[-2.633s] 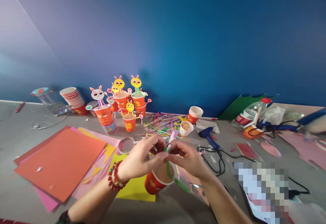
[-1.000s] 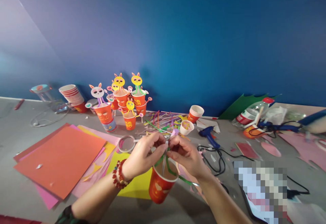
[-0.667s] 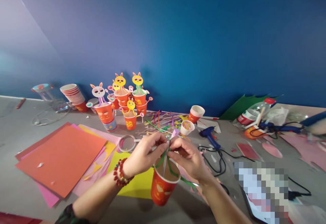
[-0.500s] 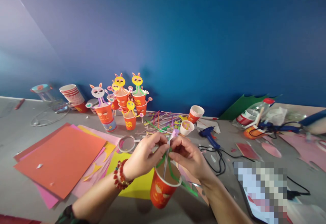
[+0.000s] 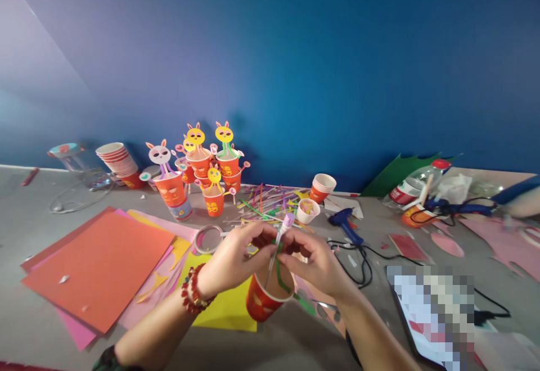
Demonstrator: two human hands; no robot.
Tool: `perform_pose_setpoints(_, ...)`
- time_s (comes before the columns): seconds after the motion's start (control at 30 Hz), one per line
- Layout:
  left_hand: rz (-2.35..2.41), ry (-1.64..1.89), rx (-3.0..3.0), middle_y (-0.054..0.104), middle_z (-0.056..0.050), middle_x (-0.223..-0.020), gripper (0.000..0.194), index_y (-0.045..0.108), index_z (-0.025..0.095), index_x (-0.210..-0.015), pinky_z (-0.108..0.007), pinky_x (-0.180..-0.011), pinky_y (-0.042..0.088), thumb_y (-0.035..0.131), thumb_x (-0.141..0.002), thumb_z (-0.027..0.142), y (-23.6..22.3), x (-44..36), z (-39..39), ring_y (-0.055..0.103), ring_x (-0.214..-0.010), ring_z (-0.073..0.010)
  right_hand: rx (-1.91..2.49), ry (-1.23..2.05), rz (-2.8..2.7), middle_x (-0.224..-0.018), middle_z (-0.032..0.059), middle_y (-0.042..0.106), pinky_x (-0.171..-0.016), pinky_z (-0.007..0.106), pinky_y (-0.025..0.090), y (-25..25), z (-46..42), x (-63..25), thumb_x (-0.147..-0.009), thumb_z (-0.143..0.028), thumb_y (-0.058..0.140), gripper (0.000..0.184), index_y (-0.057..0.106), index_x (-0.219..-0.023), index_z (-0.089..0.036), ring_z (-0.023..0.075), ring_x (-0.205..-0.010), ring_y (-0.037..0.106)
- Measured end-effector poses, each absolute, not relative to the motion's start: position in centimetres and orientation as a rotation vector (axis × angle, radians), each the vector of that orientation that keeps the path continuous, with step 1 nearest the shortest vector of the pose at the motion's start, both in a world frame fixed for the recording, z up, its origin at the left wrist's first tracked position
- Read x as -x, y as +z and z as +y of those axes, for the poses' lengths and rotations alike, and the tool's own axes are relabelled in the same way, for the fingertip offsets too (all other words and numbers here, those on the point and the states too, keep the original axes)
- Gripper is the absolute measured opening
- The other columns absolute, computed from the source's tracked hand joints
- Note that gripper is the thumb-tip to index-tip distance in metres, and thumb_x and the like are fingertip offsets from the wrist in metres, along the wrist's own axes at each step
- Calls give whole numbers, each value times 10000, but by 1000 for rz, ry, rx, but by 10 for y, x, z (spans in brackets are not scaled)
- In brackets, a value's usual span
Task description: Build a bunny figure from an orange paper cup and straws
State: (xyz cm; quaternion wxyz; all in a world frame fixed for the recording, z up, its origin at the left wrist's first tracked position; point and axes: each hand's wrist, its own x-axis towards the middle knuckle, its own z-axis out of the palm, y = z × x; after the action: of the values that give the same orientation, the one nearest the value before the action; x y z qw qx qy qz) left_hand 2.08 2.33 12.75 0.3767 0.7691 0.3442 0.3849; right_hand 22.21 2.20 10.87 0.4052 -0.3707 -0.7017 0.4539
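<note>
Both hands meet over a red paper cup that stands upright, its white rim facing me. My left hand pinches a thin pale stick with a lilac end, which slants down into the cup. Opposite it, my right hand has its fingertips closed on a bent green straw that reaches inside the cup. The fingers partly cover where stick and straw come together. Another green piece sticks out right of the cup, beside scissors.
Orange sheets and a yellow sheet lie left. Behind stand several rabbit-decorated cups, loose straws, a small cup of scraps and a tape roll. On the right are a blue glue gun, its cord and a tablet.
The cup has shifted slightly up and left beneath my hands. The stick leans more, and my right fingers have spread a little while staying at the straw. The view has shifted slightly.
</note>
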Motion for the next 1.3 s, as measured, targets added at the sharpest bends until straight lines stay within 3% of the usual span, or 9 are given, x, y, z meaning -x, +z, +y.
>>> perform_pose_setpoints(0.2, 881, 1017, -1885, 644, -12, -811, 54, 595, 171, -913, -248, -675, 490, 581, -879, 131, 124, -22, 25, 607, -729, -140, 935, 1044, -1776, -667, -27, 587, -574, 240, 395, 105, 21, -218, -738, -118, 636, 114, 577, -711, -211, 134, -624, 508)
perform_pose_setpoints(0.37, 907, 999, -1818, 602, 10, -752, 45, 578, 166, -894, -223, -605, 439, 581, -867, 131, 122, -23, 28, 557, -664, -121, 925, 980, -1827, -687, -30, 594, -600, 240, 404, 107, 21, -216, -780, -123, 634, 117, 578, -732, -213, 135, -644, 525)
perform_pose_setpoints(0.53, 901, 986, -1789, 639, -15, -816, 50, 604, 160, -944, -241, -659, 469, 596, -899, 182, 123, -22, 29, 598, -726, -140, 929, 1025, -1831, -742, -12, 610, -632, 251, 412, 105, 21, -220, -876, -204, 646, 89, 594, -804, -212, 146, -688, 536)
perform_pose_setpoints(0.77, 929, 1016, -1854, 655, -11, -808, 49, 610, 168, -924, -238, -673, 464, 638, -883, 171, 122, -22, 28, 617, -731, -140, 953, 1068, -1876, -707, -19, 540, -579, 250, 351, 105, 23, -224, -963, -321, 593, 240, 530, -760, -210, 139, -661, 479)
perform_pose_setpoints(0.93, 933, 993, -1786, 614, 4, -750, 88, 600, 163, -866, -231, -631, 434, 666, -872, 220, 122, -21, 30, 571, -683, -129, 881, 882, -1957, -713, -29, 517, -617, 256, 347, 111, 20, -223, -984, -308, 577, 225, 531, -787, -209, 132, -663, 454)
perform_pose_setpoints(1.1, 880, 935, -1600, 664, -30, -863, 179, 637, 159, -982, -244, -681, 466, 683, -874, 295, 119, -20, 32, 606, -765, -150, 898, 985, -1905, -730, -32, 484, -591, 249, 332, 107, 21, -224, -1009, -366, 544, 257, 522, -803, -214, 129, -666, 423)
perform_pose_setpoints(1.3, 914, 900, -1646, 615, -8, -808, 158, 650, 153, -910, -233, -631, 418, 663, -880, 308, 120, -17, 33, 542, -706, -131, 902, 1047, -1865, -722, -30, 491, -566, 248, 322, 103, 22, -224, -1004, -373, 552, 269, 505, -791, -216, 128, -647, 415)
